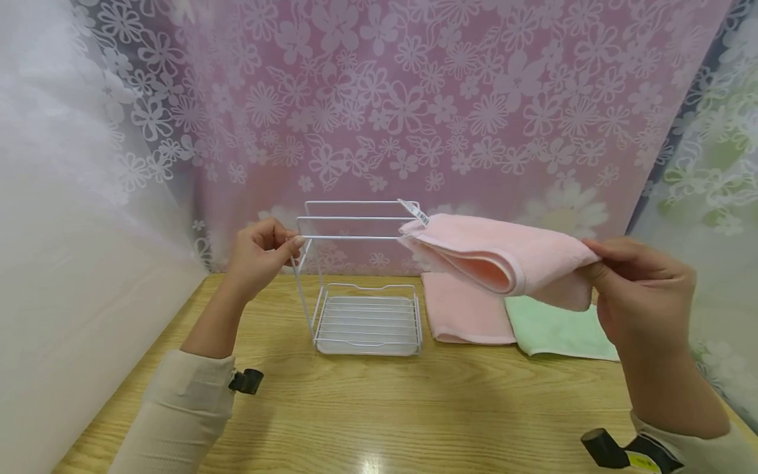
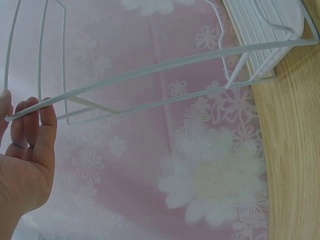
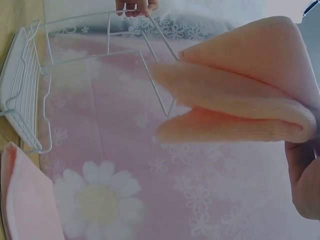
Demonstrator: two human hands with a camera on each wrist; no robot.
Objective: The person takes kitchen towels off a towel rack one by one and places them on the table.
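Note:
A white wire rack (image 1: 361, 237) with several top bars stands on the table, a slatted white tray (image 1: 367, 326) at its base. My left hand (image 1: 260, 253) pinches the rack's upper left corner between thumb and fingers; the left wrist view shows these fingers (image 2: 47, 120) at the bar. In my right hand (image 1: 648, 289) a folded pink towel (image 1: 503, 250) is pinched by its right end, held in the air. Its far end, with a white label (image 1: 413, 212), reaches the right end of the rack's top bars. Whether it touches them I cannot tell.
On the wooden table (image 1: 379, 401), right of the rack, lies a second folded pink towel (image 1: 468, 309). A folded green towel (image 1: 562, 329) lies beside it at the right. Behind everything hangs a pink flowered curtain (image 1: 379, 99), and a pale sheet (image 1: 77, 230) hangs at the left.

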